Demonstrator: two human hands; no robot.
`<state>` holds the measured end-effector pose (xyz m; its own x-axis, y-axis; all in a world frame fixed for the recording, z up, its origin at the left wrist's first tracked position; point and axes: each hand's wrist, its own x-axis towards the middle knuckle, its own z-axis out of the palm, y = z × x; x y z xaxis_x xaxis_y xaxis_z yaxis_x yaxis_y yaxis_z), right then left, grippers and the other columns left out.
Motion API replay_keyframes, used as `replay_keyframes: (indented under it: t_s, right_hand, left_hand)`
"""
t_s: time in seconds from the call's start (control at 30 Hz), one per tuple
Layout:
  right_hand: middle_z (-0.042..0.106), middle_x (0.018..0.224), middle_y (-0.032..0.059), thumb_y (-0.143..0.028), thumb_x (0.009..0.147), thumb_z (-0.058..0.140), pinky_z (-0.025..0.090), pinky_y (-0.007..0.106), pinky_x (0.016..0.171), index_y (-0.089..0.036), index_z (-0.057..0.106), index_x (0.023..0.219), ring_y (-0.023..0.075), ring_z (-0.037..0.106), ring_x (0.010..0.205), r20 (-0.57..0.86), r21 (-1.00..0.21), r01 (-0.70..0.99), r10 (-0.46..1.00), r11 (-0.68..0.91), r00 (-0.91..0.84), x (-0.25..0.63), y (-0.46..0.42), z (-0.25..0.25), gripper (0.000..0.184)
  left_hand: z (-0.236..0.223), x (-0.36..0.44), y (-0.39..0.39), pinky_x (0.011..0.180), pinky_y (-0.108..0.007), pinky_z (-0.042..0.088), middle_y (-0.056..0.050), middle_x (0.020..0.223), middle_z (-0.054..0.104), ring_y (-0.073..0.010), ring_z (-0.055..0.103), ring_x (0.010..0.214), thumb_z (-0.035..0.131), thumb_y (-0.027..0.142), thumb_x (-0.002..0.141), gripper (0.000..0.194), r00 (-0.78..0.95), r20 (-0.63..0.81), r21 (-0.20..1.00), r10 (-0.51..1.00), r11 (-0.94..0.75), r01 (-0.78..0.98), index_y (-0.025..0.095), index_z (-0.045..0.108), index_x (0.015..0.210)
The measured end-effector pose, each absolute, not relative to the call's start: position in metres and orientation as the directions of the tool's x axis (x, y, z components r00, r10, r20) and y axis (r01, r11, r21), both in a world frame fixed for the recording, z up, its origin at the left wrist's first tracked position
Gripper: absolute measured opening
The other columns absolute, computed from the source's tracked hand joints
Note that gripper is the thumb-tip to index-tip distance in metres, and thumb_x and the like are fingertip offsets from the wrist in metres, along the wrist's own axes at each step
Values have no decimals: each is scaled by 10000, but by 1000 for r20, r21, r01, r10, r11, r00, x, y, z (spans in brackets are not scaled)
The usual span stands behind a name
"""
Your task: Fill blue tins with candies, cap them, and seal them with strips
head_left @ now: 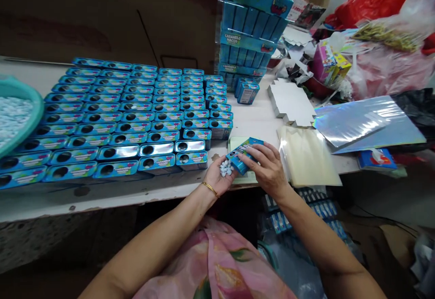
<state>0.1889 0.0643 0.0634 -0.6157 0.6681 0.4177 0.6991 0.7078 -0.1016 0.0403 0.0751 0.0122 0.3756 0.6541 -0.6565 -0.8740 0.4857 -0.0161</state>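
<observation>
My right hand (268, 165) grips a small blue tin (243, 153) tilted over my left hand (220, 175), just past the table's front edge. The left hand is cupped palm up and holds a little heap of white candies (225, 168) right at the tin's lower end. A gold bracelet circles my left wrist. To the left, many blue tins (136, 118) lie in tight rows on the white table (258, 118), each with a round hole in its top.
A teal bowl of white candies (13, 113) sits at the far left. Stacked blue display boxes (249, 27) stand behind. Clear wrappers (306, 156), flat white card (292, 102), holographic sheets (363, 122) and plastic bags (384, 54) crowd the right side.
</observation>
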Motion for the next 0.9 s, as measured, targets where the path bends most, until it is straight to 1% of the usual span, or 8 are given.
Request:
replay_keyframes:
  t_s: [0.1,0.17,0.27,0.37,0.5,0.6,0.77,0.9]
  right_hand:
    - [545,1146,-8,-155,838,422,263,423,1012,-353,493,1159,182,421,1128,414,-127,684,665,718,-621,192,64,61,383]
    - [551,1124,6,-142,829,420,282,425,996,-337,510,1143,189,437,1107,441,-213,713,717,668,-540,195,66,60,381]
    - [556,1069,41,-154,797,454,372,406,913,-286,534,1105,201,480,1034,466,-470,715,834,517,-297,201,75,53,344]
    - [562,1021,52,-190,754,505,430,356,829,-228,522,1071,186,519,954,394,-736,563,914,377,-96,203,85,35,320]
    - [591,942,41,-231,731,522,457,311,771,-183,484,1057,155,563,852,261,-910,333,965,247,0,201,99,5,332]
    - [588,986,61,-263,744,512,457,319,782,-173,462,1095,162,564,880,237,-922,320,971,220,14,202,101,-2,365]
    - [498,1158,113,-235,753,532,380,392,909,-193,434,1185,212,450,1091,443,-735,620,887,275,132,204,49,16,445]
    - [576,985,72,-145,795,451,447,341,815,-222,573,1004,169,526,948,415,-690,606,902,396,-118,179,-21,12,254]
  left_hand:
    - [12,40,77,592,-221,496,-78,730,637,-122,596,626,430,156,779,238,392,-621,4,679,503,-864,56,560,952]
    - [13,40,77,585,-235,504,-58,677,625,-119,589,594,433,140,775,192,360,-637,39,682,495,-868,74,565,897]
    - [18,38,77,614,-271,520,-48,618,607,-132,597,603,429,136,781,142,277,-704,85,655,464,-882,93,561,810]
    - [23,34,76,588,-265,524,-89,657,615,-157,615,655,426,163,793,159,274,-732,92,624,488,-868,78,560,778]
    - [24,25,65,548,-255,526,-103,710,623,-165,623,677,435,167,792,161,276,-747,99,605,512,-853,85,573,799]
    - [20,12,46,579,-259,533,-98,710,627,-162,626,690,444,150,784,151,277,-775,94,568,537,-838,89,583,784]
    - [7,-8,7,579,-272,534,-108,718,643,-158,629,653,422,154,800,184,289,-837,86,464,635,-768,93,594,779]
    - [-1,-10,-9,580,-279,535,-104,705,652,-154,631,626,396,149,811,205,286,-871,78,399,688,-722,93,593,796]
